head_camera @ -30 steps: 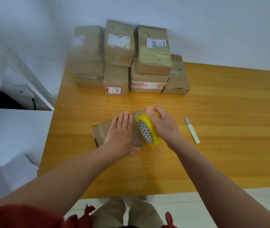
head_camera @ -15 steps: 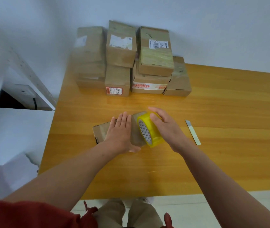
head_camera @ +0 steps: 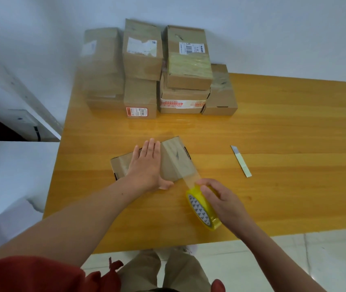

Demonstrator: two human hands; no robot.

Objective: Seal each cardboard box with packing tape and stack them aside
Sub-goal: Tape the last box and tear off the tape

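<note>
"Now, the box under work: location?"

"On the table, left of centre, lying flat with its long side slanted to the table edge. A slot shows at each end."

"Left hand?"

"Laid flat on top of the box, palm down. The fingers are straight and close together, pointing away from the person, and the thumb lies along the near edge."

"Right hand?"

"It grips the tape roll, with the fingers curled over the yellow rim. The roll stands on edge, nearer the person than the box and to its right. I cannot tell whether it touches the table."

"Is tape on the box?"

"A clear strip of tape runs from the roll up onto the box top, right of the left hand. Its far end reaches the far edge of the box. Whether it is stuck down all along, I cannot tell."

"Other items?"

"A pile of boxes stands at the far left of the table against the wall, in columns side by side. Several bear labels and old tape. A slim pale cutter lies flat on the table to the right of the box, well apart from it and from both hands."
</note>
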